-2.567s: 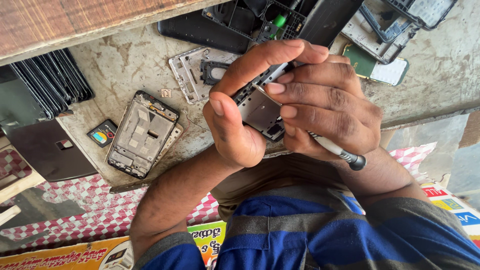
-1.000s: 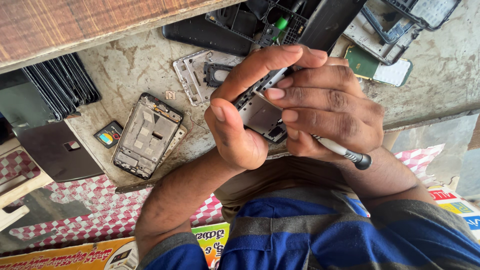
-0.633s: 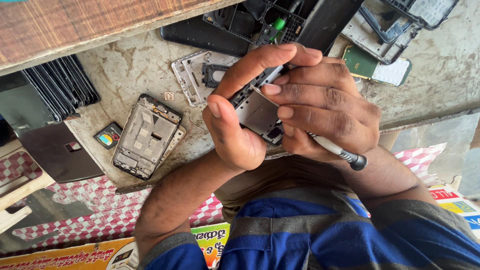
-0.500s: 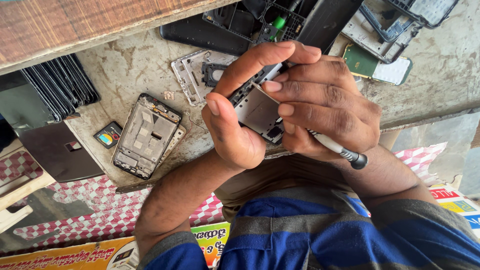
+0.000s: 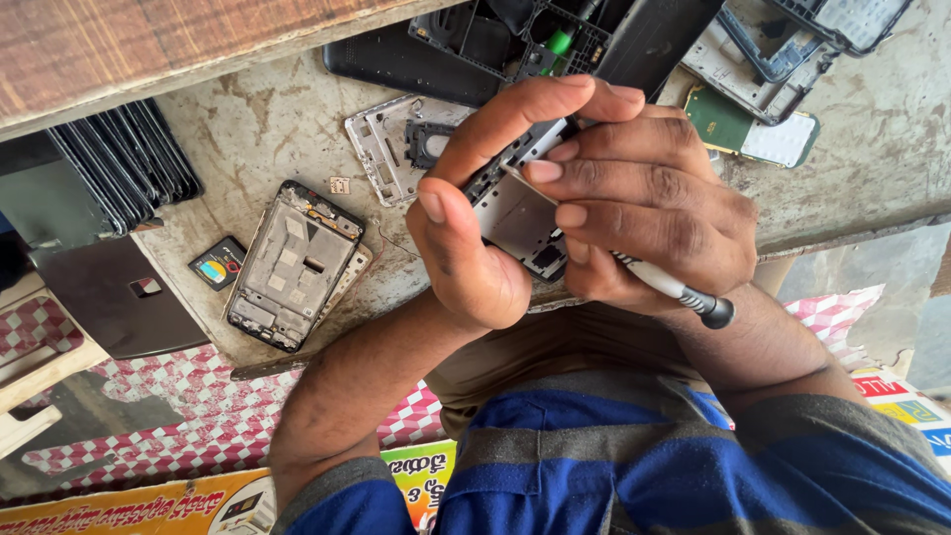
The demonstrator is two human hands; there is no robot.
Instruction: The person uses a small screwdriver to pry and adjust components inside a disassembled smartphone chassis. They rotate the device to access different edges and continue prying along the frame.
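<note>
both hands (image 5: pixel 594 208) still round phone frame (image 5: pixel 520 213), screwdriver (image 5: pixel 674 290) in right

A phone frame (image 5: pixel 517 213) is held between the left hand (image 5: pixel 475 228) and the right hand (image 5: pixel 654 208), above the near edge of the surface (image 5: pixel 248 129). A screwdriver (image 5: pixel 674 289) is gripped in the right hand. To the left, an opened phone (image 5: pixel 292 263) is laid on the surface, with a small card (image 5: pixel 216 264) just beside it. A bare frame (image 5: pixel 391 144) is placed behind the hands. Stacked panels (image 5: pixel 119 168) are set at far left.
</note>
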